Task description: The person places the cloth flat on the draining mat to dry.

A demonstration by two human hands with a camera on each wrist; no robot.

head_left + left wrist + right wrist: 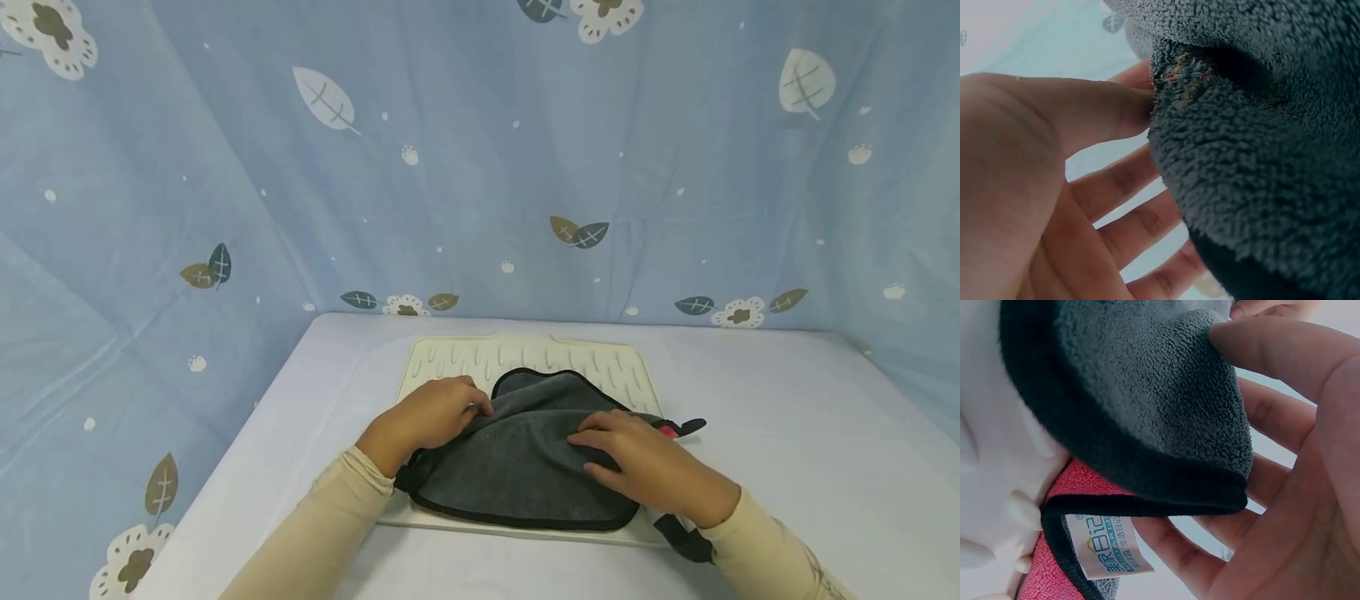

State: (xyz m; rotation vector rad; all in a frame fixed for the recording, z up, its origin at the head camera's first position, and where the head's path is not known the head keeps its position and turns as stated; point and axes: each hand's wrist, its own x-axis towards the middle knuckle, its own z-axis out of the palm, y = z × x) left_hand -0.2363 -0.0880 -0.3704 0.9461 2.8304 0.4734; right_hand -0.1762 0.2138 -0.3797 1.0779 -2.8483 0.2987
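the left hand (431, 415) pinches a fold of the grey towelling cloth (517, 475) between thumb and forefinger, its other fingers spread behind. the right hand (648, 461) grips another fold — thumb on top, fingers underneath. the black-edged cloth lies rumpled on a cream ribbed mat (600, 360), its long axis running left to right, a narrower lobe pointing to the far side. the right wrist view shows a white printed label (1110, 545) over pink pile — the head view gives only a pink sliver.

Tray (525, 352) partly hidden beneath cloth (517, 475)
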